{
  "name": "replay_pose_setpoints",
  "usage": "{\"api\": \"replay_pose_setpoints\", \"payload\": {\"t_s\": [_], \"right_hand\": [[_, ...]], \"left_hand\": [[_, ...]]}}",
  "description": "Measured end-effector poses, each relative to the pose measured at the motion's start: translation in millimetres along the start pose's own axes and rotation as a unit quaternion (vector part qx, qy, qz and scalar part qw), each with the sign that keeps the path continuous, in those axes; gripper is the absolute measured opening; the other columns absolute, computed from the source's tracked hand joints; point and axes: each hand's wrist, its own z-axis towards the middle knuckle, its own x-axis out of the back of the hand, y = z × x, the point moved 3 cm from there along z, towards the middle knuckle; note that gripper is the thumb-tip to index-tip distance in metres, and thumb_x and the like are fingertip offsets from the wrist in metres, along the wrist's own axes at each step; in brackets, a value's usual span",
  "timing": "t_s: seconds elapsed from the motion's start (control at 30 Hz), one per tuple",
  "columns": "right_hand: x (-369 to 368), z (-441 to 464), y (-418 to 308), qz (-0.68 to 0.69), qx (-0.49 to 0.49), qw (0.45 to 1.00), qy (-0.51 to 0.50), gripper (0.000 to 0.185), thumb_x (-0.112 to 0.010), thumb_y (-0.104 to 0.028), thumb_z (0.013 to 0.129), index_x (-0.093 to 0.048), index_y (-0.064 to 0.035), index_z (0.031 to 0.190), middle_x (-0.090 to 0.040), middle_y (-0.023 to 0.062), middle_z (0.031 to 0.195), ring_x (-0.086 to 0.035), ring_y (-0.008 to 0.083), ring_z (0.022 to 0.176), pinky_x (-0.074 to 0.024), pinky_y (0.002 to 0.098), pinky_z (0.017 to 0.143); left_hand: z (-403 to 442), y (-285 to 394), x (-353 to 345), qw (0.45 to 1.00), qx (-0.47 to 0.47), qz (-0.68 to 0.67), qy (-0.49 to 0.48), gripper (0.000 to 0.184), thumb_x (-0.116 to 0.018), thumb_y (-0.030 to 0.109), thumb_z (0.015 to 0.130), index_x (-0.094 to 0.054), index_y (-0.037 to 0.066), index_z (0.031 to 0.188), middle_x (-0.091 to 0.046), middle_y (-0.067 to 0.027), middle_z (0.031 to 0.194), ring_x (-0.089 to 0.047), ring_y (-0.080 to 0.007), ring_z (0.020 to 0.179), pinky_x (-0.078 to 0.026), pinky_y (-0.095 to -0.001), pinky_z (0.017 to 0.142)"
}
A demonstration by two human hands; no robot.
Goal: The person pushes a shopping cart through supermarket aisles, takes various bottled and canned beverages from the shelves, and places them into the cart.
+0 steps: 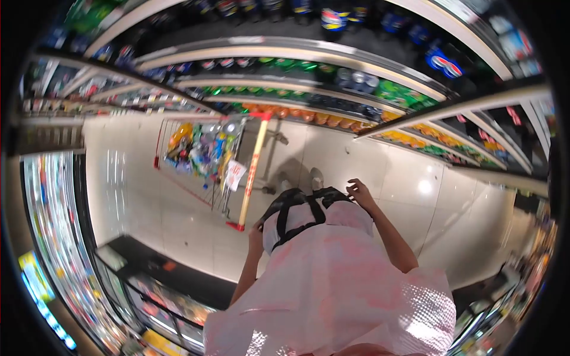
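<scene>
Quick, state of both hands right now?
Left hand: low by the hip, mostly hidden; can't tell whether open or holding anything.
Right hand: open, fingers loosely bent, nothing visible in it.

From here I see a person in a white top with pink patches [329,273] standing on glossy pale floor tiles [392,172]. Their right hand [359,192] hangs beside the dark shorts [333,194], fingers loosely curled; the left hand [257,230], partly hidden, is at the other hip, near a wire shopping trolley with a yellow, red-ended handle [254,166]. Colourful packages [205,151] fill it. Ahead, pale-edged shelves [285,47] carry rows of bottles [285,95].
</scene>
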Motion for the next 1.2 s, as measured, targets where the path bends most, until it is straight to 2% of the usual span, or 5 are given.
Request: {"api": "replay_pose_setpoints", "payload": {"t_s": [0.23, 0.5, 0.7, 0.87, 1.2], "right_hand": [[29, -37, 32, 0.093, -0.027, 0.995, 0.030, 0.039, -0.068, -0.019, 0.096, -0.059, 0.0034, 0.127, -0.071, 0.0147, 0.099, -0.072, 0.0200, 0.083, -0.0591, 0.0348, 0.071], [41, -75, 69, 0.117, -0.035, 0.984, 0.131, 0.041, -0.066, -0.023, 0.099, -0.060, 0.0035, 0.129, -0.071, 0.0194, 0.107, -0.075, 0.0242, 0.089, -0.0605, 0.0372, 0.074], [31, -91, 57, 0.128, -0.034, 0.982, 0.135, 0.033, -0.067, -0.021, 0.101, -0.062, 0.0006, 0.125, -0.071, 0.0140, 0.104, -0.073, 0.0211, 0.089, -0.0604, 0.0358, 0.075], [77, -73, -50, 0.113, 0.140, 0.971, 0.159, 0.018, -0.063, -0.015, 0.102, -0.063, -0.0006, 0.112, -0.064, 0.0033, 0.094, -0.066, 0.0134, 0.084, -0.0534, 0.0297, 0.076], [267, -1, -397, -0.223, 0.387, 0.647, 0.618, 0.066, -0.083, -0.030, 0.084, -0.052, 0.0040, 0.132, -0.053, 0.0236, 0.119, -0.055, 0.0388, 0.109, -0.0484, 0.0479, 0.095]], "left_hand": [[-1, 10, -16, 0.902, -0.009, -0.384, -0.197, 0.064, -0.073, -0.013, 0.081, -0.056, -0.004, 0.141, -0.070, -0.0125, 0.128, -0.070, -0.0236, 0.112, -0.059, -0.0374, 0.097], [11, 21, -30, 0.980, -0.057, 0.183, 0.049, 0.042, -0.070, 0.021, 0.093, -0.065, -0.003, 0.127, -0.075, -0.0170, 0.110, -0.069, -0.0221, 0.096, -0.053, -0.0369, 0.080], [-1, 37, -26, 0.979, -0.178, -0.080, -0.065, 0.033, -0.073, 0.019, 0.090, -0.072, -0.002, 0.116, -0.076, -0.0148, 0.095, -0.069, -0.0159, 0.094, -0.053, -0.0350, 0.084], [19, 5, -18, 0.960, -0.148, 0.228, 0.061, 0.025, -0.077, 0.021, 0.078, -0.071, -0.002, 0.084, -0.070, -0.0210, 0.074, -0.070, -0.0346, 0.065, -0.050, -0.0416, 0.060], [47, -80, -6, 0.990, -0.088, -0.074, -0.076, 0.018, -0.078, 0.015, 0.086, -0.065, 0.003, 0.090, -0.064, -0.0024, 0.076, -0.058, -0.0111, 0.071, -0.046, -0.0313, 0.063]]}}
